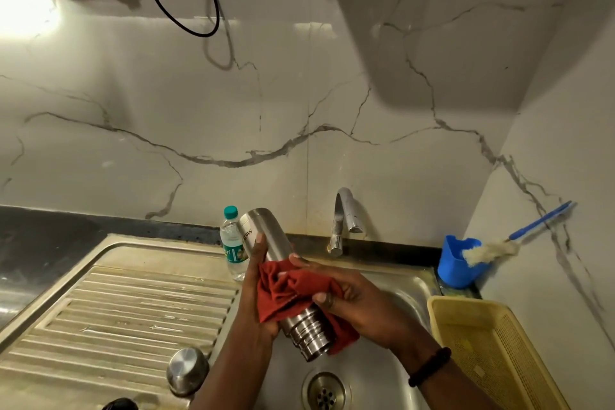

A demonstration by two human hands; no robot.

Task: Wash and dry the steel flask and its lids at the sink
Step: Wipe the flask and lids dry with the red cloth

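The steel flask hangs tilted over the sink basin, its base up and away from me and its threaded neck pointing down toward me. A red cloth is wrapped around its middle. My left hand grips the flask from the left side. My right hand holds the cloth against the flask from the right, fingers curled round it. A steel lid lies dome-up on the drainboard. A dark object shows at the bottom edge.
A plastic water bottle with a green cap stands behind the flask. The tap rises behind the basin. A blue cup holds a bottle brush at the right. A yellow basket lies at the right. The drain is below.
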